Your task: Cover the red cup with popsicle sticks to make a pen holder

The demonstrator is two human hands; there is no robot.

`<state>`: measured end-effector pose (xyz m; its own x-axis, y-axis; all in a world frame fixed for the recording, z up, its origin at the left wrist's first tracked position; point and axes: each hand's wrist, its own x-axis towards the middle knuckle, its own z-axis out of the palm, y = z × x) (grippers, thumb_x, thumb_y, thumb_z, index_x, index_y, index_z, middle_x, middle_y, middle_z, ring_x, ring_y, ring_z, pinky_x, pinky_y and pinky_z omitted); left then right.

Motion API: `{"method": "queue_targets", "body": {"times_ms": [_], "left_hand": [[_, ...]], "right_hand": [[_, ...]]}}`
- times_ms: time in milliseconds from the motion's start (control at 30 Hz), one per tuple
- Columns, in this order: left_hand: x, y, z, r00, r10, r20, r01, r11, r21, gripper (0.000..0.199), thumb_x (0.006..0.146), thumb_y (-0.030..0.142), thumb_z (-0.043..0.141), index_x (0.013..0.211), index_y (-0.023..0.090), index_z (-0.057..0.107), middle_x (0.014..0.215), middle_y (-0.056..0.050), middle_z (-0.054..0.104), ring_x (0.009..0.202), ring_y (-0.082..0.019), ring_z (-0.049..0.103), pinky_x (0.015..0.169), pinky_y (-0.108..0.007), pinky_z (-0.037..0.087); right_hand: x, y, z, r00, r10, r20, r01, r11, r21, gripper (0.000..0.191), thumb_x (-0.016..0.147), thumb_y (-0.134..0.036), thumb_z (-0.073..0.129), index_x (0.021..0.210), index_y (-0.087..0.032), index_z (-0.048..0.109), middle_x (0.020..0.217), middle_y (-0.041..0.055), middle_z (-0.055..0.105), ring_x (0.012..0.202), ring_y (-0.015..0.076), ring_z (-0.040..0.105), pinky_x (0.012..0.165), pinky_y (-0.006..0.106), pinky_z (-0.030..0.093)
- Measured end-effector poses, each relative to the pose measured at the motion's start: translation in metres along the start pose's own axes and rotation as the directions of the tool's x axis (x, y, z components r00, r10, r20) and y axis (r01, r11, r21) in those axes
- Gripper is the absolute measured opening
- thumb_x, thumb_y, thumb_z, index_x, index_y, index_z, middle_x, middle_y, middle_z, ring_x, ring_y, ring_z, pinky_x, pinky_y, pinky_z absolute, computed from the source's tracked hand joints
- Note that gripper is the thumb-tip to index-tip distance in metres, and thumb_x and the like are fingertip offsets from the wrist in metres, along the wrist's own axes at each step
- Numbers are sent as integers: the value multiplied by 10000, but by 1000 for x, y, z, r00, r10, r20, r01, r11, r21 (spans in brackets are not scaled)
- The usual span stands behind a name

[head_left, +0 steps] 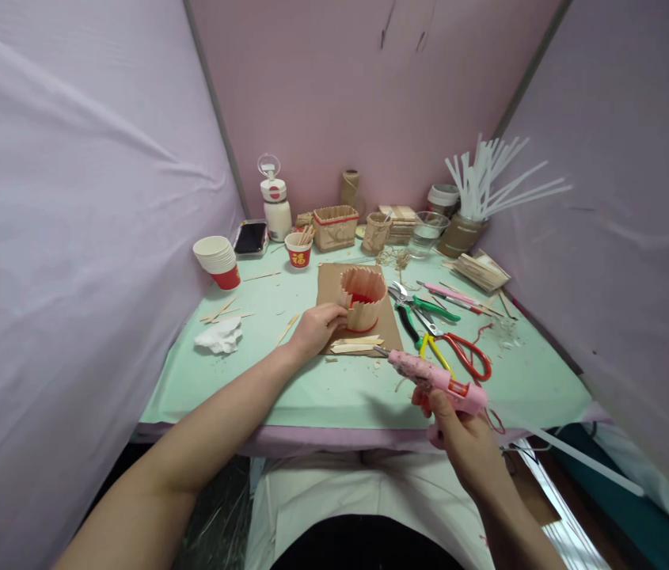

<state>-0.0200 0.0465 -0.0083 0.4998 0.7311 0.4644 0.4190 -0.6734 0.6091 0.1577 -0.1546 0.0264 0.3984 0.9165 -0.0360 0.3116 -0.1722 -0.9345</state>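
Pink glue gun (432, 372) being clasped in right hand (468, 435); likely light, hot-tipped. Stick-walled cup (363, 317) being touched by left hand (312, 328), grip cannot be told; probably light, brittle-edged, best held low; standing just behind loose sticks (356, 347).

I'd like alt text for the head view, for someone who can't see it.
A person's right-hand grip holds a pink glue gun, while the left-hand grip touches a wooden-stick container on brown cardboard. Wooden sticks lie in front; red-handled scissors lie to the right.
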Motion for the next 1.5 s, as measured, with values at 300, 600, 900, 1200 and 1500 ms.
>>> {"method": "queue_targets", "body": {"times_ms": [300, 600, 900, 1200, 1500], "left_hand": [[-1, 7, -1, 993, -120, 1, 119, 993, 20, 117, 817, 147, 558, 846, 189, 663, 852, -17, 704, 787, -150, 624, 748, -250, 467], [-2, 4, 0, 997, -79, -7, 79, 997, 21, 117, 822, 166, 550, 835, 194, 662, 854, -15, 701, 785, -145, 618, 755, -252, 465], [-4, 5, -5, 981, -190, -41, 180, 967, -179, 96, 783, 200, 558, 792, 182, 653, 775, -5, 684, 724, -137, 601, 708, -249, 456], [-1, -2, -13, 902, -377, 211, 431, 755, -494, 166, 726, 310, 627, 756, 159, 565, 626, 18, 615, 516, -92, 545, 511, -217, 424], [-3, 5, -13, 882, -370, 293, 469, 620, -629, 187, 747, 292, 641, 799, 158, 521, 597, 9, 626, 509, -80, 566, 508, -199, 445]], "right_hand": [[-3, -6, 1, 995, 63, -79, -63, 998, 2, 461, 796, -606, 459, 691, -180, 599, 503, -22, 454, 450, 118, 417, 428, 237, 353], [8, 18, -11, 997, 70, -16, -70, 997, 37, 480, 792, -623, 490, 762, -162, 620, 559, -10, 502, 441, 102, 419, 418, 231, 351], [13, 25, -22, 990, 73, -124, -76, 997, -13, 517, 779, -652, 475, 728, -158, 618, 566, 8, 522, 456, 113, 442, 422, 236, 362], [19, 16, -27, 981, 30, -192, -27, 1000, 16, 503, 793, -632, 461, 728, -154, 605, 628, 7, 519, 443, 95, 427, 392, 219, 353], [70, 57, -100, 910, -154, -386, -167, 715, -679, 524, 853, -582, 363, 899, -172, 686, 692, 128, 640, 708, 298, 610, 589, 364, 444]]}}
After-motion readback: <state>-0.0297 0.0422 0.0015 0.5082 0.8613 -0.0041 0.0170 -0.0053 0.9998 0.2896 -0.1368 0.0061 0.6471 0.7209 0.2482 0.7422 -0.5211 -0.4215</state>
